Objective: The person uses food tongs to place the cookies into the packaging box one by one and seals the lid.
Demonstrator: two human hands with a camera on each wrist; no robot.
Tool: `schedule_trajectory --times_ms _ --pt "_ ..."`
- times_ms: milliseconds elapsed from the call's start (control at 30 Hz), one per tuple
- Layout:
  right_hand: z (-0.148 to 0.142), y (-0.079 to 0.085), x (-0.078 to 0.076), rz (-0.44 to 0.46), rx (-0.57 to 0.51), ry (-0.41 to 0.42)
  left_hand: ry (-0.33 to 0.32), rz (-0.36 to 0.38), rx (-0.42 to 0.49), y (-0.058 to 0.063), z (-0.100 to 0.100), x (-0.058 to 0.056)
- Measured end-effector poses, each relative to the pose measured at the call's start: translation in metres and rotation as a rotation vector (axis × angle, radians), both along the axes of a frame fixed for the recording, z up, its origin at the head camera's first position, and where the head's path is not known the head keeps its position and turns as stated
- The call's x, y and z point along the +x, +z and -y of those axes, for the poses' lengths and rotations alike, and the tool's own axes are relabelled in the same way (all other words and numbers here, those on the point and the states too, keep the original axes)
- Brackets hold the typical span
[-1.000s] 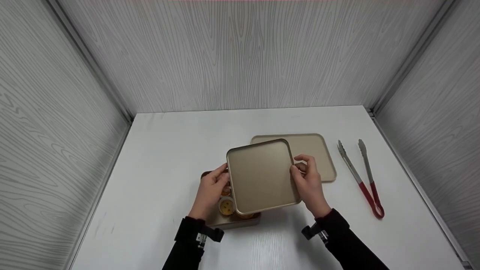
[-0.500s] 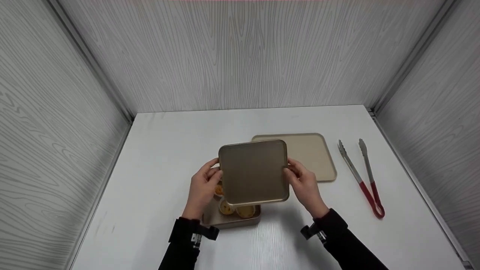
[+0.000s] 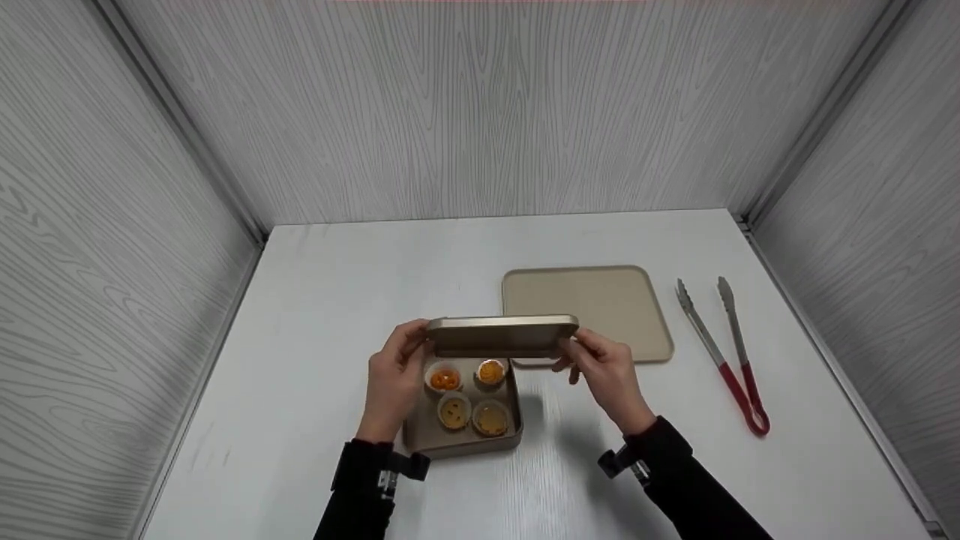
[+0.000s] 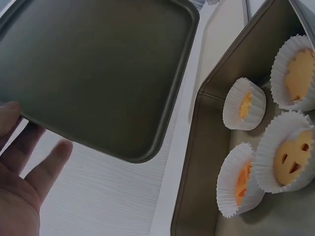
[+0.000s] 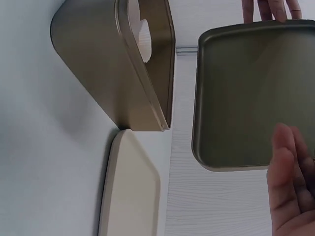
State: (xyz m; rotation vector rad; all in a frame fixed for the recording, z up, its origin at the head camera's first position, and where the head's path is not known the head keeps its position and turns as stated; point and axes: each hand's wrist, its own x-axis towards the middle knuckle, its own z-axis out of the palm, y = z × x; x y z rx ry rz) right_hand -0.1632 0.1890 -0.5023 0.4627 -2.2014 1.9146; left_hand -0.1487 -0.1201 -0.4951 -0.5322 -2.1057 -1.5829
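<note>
A square bronze-coloured metal lid [image 3: 504, 339] is held up in both hands, tilted steeply above the back of a matching tin [image 3: 472, 448]. My left hand [image 3: 391, 382] pinches its left edge between thumb and fingers. At the opposite edge, my right hand [image 3: 609, 375] grips the lid with thumb and fingers, some fingertips hanging below. The tin stands uncovered. Inside are several small baked treats in white paper cups, one with orange pieces [image 3: 444, 379] and one with a cut-out face [image 4: 294, 158]. In the right wrist view, the lid's recessed inner side [image 5: 256, 93] shows.
A flat beige tray [image 3: 622, 319] lies behind and to the right of the tin. Farther right, metal tongs with red handles [image 3: 739, 382] lie spread on the white table [image 3: 337, 300]. Grey wood-grain panels [image 3: 480, 112] enclose the table at the back and sides.
Both hands have moved the lid slightly left and tipped it, so it now appears nearly edge-on in the head view. More of the tin and its treats has come into sight.
</note>
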Motion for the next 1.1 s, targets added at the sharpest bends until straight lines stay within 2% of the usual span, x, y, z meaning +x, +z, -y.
schedule_trajectory --times_ms 133,267,400,600,733,900,1033,1100 --pt "0.000 -0.001 0.002 0.065 -0.090 0.053 -0.046 -0.016 0.048 -0.004 -0.001 0.001" --pt "-0.001 0.001 0.003 0.111 -0.139 0.017 -0.092 0.016 0.133 -0.007 -0.002 0.002" --pt "0.002 0.003 0.000 0.196 -0.221 -0.030 -0.140 0.062 0.225 -0.009 -0.002 0.004" --pt "0.009 0.001 -0.002 0.327 -0.296 -0.004 -0.167 0.101 0.315 -0.011 -0.002 0.009" --pt "0.013 -0.002 -0.001 0.380 -0.277 0.036 -0.112 0.171 0.367 -0.014 -0.002 0.012" --pt "0.018 -0.010 -0.001 0.385 -0.198 0.083 -0.046 0.297 0.311 -0.020 -0.003 0.010" --pt "0.022 -0.018 0.000 0.345 -0.038 0.073 0.004 0.475 0.290 -0.023 0.000 0.007" --pt "0.025 -0.022 0.001 0.311 0.052 0.066 0.031 0.527 0.260 -0.024 0.002 0.007"
